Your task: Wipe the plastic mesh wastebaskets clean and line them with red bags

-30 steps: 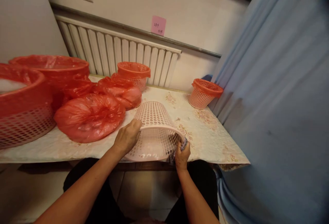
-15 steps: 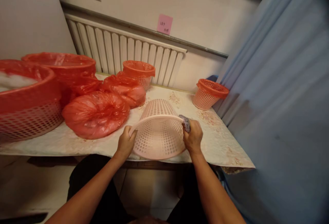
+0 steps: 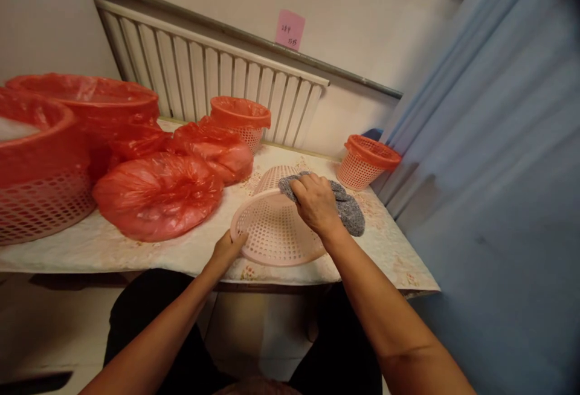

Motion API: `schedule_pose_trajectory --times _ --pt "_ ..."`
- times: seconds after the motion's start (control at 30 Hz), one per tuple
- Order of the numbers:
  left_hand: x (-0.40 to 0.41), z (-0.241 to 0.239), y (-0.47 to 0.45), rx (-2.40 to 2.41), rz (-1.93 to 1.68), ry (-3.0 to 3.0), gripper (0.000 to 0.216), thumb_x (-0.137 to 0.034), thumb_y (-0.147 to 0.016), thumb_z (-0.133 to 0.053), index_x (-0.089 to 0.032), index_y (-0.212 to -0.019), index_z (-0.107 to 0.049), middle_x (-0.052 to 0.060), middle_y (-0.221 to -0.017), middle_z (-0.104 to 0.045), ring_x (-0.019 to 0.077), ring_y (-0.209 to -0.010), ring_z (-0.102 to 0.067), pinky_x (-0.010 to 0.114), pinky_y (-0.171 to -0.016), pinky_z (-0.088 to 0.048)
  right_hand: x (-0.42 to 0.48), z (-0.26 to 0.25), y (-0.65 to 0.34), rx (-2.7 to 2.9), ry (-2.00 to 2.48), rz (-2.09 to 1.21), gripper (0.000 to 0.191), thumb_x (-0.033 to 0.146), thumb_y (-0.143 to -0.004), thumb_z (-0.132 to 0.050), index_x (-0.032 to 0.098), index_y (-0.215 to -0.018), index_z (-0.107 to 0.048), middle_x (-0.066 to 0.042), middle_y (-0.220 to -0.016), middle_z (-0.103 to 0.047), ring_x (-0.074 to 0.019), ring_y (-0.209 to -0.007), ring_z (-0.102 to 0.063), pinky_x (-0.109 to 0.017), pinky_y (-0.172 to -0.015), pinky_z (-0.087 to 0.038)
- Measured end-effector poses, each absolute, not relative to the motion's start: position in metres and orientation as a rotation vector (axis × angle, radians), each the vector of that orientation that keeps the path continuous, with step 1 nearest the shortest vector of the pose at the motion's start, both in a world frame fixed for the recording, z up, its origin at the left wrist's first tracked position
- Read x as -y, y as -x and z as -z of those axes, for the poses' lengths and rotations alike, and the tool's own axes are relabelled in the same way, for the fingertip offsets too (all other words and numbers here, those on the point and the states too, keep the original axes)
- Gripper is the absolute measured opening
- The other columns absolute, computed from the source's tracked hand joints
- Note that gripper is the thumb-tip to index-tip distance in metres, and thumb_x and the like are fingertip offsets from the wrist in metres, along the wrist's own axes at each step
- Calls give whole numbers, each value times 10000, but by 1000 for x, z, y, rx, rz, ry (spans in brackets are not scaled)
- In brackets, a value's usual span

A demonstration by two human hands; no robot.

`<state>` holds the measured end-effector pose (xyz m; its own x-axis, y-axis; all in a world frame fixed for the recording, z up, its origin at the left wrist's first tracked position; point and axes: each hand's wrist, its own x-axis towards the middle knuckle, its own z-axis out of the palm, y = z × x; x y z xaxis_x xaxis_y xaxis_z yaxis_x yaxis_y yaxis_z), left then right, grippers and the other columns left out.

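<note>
The large lined basket (image 3: 36, 202) is cut off by the left edge; the writing on the pink note (image 3: 289, 29) is too small to be read; part of the grey cloth (image 3: 351, 214) is hidden under the right hand (image 3: 315, 202)

On the cloth-covered table (image 3: 389, 244) are placed red bags (image 3: 156, 192), lined baskets (image 3: 366, 162) and a tipped pink basket (image 3: 272, 232).

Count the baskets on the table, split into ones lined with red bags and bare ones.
Baskets lined with red bags: 4
Bare pink basket, on its side, left hand on its rim, right hand pressing a grey cloth on it: 1
Total: 5
</note>
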<state>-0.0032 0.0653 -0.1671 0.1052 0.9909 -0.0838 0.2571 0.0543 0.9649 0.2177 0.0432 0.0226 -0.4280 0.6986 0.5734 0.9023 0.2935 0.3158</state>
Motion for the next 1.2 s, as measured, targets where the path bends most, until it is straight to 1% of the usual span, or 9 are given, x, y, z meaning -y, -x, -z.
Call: schedule_pose_trajectory --times 0.07,0.17,0.23,0.4,0.53,0.83,1.0,1.1,1.2 --pt "-72 160 8 -1390 -932 -1439 455 -443 -805 -560 -116 -1115 -626 122 -1070 -716 277 -1009 -657 332 -772 -547 -42 -21 -218 2225 1447 884 163 172 -935 -428 199 -926 -588 -69 -873 -570 -230 -869 -425 -352 -729 -260" --pt "-79 152 9 -1405 -873 -1516 369 -434 -799 -535 -126 -929 -692 93 -868 -746 272 -895 -681 306 -712 -534 -39 -16 -227 2174 1454 863 129 191 -912 -476 200 -960 -595 -65 -871 -575 -231 -870 -438 -348 -727 -273" --pt "-81 148 5 -1400 -845 -1559 348 -412 -812 -505 -130 -876 -698 77 -784 -740 257 -820 -684 288 -667 -520 -37 -9 -238 2132 1454 806 139 203 -896 -498 199 -989 -601 -67 -886 -581 -233 -888 -449 -344 -741 -293" --pt "-76 142 -13 -1371 -848 -1646 331 -346 -841 -435 -143 -942 -676 54 -826 -729 226 -796 -659 259 -629 -474 -28 10 -275 1987 1444 679 180 224 -882 -510 200 -1030 -610 -68 -902 -597 -233 -900 -474 -345 -783 -350" --pt "-73 137 -20 -1358 -854 -1674 300 -310 -825 -429 -150 -911 -668 50 -804 -704 221 -773 -640 256 -610 -446 -21 22 -288 1868 1466 636 187 228 -887 -500 200 -1033 -615 -68 -920 -607 -231 -902 -486 -352 -807 -372" --pt "-72 149 -13 -1351 -873 -1605 307 -361 -844 -413 -147 -891 -629 16 -675 -634 183 -638 -588 246 -547 -448 -24 27 -291 1850 1415 492 202 247 -888 -506 218 -1059 -611 -60 -953 -614 -223 -942 -512 -344 -844 -403" --pt "-69 154 -7 -1372 -905 -1535 335 -388 -843 -400 -135 -848 -619 40 -682 -645 194 -653 -605 264 -556 -468 -18 73 -313 1591 1484 369 224 257 -864 -489 203 -1050 -601 -56 -941 -608 -212 -908 -528 -342 -820 -429" --pt "-69 155 -8 -1373 -923 -1530 330 -407 -829 -419 -146 -829 -620 42 -719 -652 204 -710 -612 269 -589 -472 -14 104 -321 1359 1592 332 219 306 -848 -489 187 -996 -598 -56 -908 -597 -216 -883 -538 -348 -802 -435" --pt "-71 158 -10 -1368 -918 -1522 345 -436 -825 -418 -152 -827 -615 34 -700 -641 204 -681 -606 270 -568 -469 -12 121 -321 1197 1648 297 253 358 -838 -493 177 -987 -589 -57 -895 -596 -220 -869 -548 -341 -788 -433"
